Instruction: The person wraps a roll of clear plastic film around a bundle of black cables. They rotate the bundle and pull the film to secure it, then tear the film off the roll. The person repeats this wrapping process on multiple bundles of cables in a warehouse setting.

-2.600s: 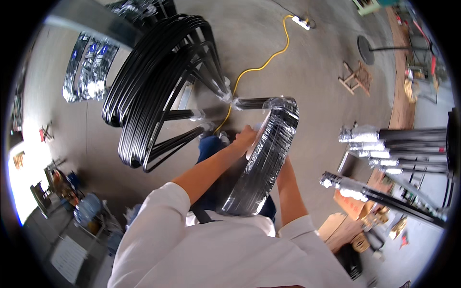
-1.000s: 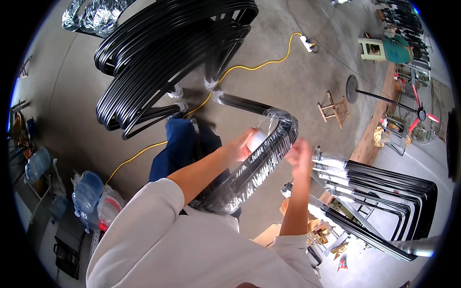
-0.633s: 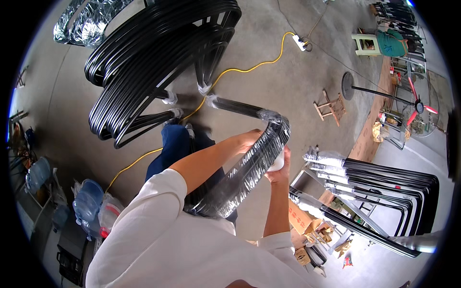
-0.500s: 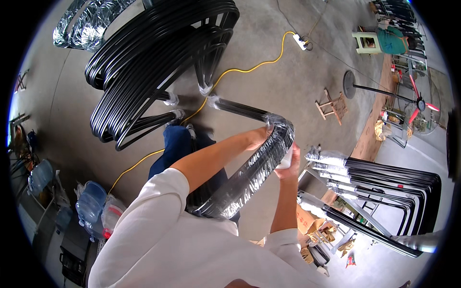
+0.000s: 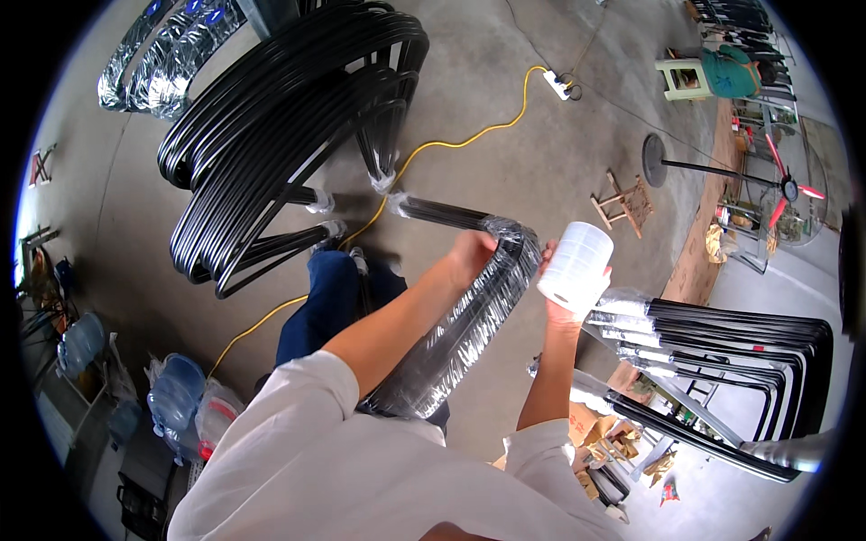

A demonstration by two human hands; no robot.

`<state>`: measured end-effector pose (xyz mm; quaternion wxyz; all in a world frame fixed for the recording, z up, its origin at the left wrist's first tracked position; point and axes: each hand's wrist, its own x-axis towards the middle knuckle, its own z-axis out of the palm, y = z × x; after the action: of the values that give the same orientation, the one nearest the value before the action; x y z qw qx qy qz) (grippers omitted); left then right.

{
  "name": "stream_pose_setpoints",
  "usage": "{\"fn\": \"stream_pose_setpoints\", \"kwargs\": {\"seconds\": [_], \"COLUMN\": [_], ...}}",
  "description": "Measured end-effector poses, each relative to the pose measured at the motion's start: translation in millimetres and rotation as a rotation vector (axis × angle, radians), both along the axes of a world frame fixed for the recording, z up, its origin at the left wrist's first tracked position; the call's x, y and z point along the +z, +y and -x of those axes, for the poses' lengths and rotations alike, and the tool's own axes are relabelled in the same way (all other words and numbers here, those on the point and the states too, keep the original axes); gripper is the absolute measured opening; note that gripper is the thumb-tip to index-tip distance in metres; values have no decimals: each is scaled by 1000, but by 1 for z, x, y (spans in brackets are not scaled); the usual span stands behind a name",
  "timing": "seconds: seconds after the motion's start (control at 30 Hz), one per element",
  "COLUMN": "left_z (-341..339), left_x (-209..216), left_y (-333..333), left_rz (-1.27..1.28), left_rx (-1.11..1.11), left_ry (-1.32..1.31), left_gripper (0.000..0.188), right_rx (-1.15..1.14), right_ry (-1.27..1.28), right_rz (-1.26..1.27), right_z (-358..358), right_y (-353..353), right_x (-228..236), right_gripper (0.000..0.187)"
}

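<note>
A bundle of bent black tubes (image 5: 442, 343) wrapped in clear film runs from my body out to a bend, then turns left. My left hand (image 5: 473, 256) is closed on the bundle just short of the bend, its fingertips partly hidden by the tubes. On the bundle's right side, my right hand (image 5: 570, 305) grips a roll of clear stretch film (image 5: 577, 261), tilted with its end up. The bundle's far leg (image 5: 442, 212) ends in a film-wrapped tip near the yellow cable.
Stacked curved black tubes (image 5: 289, 135) stand at the left, close to my legs. A yellow cable (image 5: 460, 142) crosses the floor to a power strip (image 5: 557, 86). More bent tubes (image 5: 740, 316) lie at right. A folding stool (image 5: 624, 203) and a fan (image 5: 789, 187) stand beyond.
My right hand has brought the film roll out from beneath the bundle to its right side and up. The left hand has shifted slightly left, still at the bend.
</note>
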<state>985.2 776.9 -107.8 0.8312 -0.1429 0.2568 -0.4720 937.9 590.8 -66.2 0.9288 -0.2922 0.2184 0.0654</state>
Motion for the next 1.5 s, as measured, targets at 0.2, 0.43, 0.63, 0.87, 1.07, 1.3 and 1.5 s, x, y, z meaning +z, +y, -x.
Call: {"fn": "stream_pose_setpoints", "kwargs": {"seconds": [0.2,0.43,0.63,0.87,1.07,1.3,1.5], "left_z": [-18,-21,-20,-10,-34,56,159], "left_x": [12,-16,-1,2,18,52,59], "left_y": [20,3,5,-18,33,127,203], "left_rz": [170,268,170,356,27,-1061,-1188], "left_rx": [-42,-89,-165,100,-15,-402,-481], "left_ry": [-26,-105,40,26,-189,-1009,-953], "left_gripper": [50,43,34,45,56,38,41], "right_rx": [-76,-22,120,294,-36,-186,-248], "right_ry": [-28,-164,-490,-732,-292,-107,151], "right_rz": [51,-73,-842,-39,-179,-505,-229], "right_z": [-14,-18,-69,-73,34,161,159], "right_y": [33,46,92,11,72,161,210], "right_x": [8,12,73,153,71,11,49], "right_gripper": [86,91,60,96,96,98,96]}}
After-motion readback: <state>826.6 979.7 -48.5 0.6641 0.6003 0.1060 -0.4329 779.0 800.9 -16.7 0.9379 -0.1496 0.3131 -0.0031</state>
